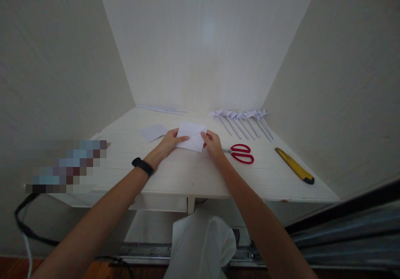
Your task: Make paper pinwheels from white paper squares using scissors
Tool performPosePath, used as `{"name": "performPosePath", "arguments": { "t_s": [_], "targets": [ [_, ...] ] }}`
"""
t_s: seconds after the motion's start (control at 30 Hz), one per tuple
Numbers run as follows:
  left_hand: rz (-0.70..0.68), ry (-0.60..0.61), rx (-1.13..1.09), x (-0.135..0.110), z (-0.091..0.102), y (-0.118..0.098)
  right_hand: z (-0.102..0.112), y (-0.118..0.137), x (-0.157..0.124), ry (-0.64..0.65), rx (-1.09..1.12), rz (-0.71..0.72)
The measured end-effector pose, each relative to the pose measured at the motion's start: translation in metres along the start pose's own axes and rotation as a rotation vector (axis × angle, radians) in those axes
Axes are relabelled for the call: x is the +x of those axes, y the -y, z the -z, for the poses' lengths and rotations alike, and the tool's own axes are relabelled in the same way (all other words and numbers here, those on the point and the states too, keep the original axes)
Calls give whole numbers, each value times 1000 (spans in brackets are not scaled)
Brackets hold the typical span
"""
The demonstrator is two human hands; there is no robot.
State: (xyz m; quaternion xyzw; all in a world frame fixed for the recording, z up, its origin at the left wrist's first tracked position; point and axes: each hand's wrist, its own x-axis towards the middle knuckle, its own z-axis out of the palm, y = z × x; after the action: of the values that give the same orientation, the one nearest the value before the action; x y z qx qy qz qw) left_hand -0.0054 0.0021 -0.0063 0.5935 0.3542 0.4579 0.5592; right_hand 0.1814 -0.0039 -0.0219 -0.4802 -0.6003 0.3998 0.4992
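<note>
- Partly covered by both thumbs, the white paper [192, 130] shows a faint crease, hard to trace; the red-handled scissors [243, 155] have their blades mostly hidden by the right hand [213, 142].
- Broad face up, the paper sits slightly askew, its longer span seemingly running left to right.
- It lies between the hands, over the tabletop [187, 181]: the left hand [170, 141], partly curled, grips the left edge, thumb on top; the right pinches the right edge, nearly closed.
</note>
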Motion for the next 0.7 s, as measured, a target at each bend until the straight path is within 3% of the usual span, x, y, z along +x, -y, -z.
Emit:
{"name": "performPosePath", "arguments": {
  "t_s": [0.4, 0.7],
  "targets": [
    [24, 83, -108, 0, 3, -5, -1, 1, -1, -72, 214, -13],
    [33, -27, -86, -4, -2, -18, 1, 19, -11, -21, 349, 31]
  ]
}}
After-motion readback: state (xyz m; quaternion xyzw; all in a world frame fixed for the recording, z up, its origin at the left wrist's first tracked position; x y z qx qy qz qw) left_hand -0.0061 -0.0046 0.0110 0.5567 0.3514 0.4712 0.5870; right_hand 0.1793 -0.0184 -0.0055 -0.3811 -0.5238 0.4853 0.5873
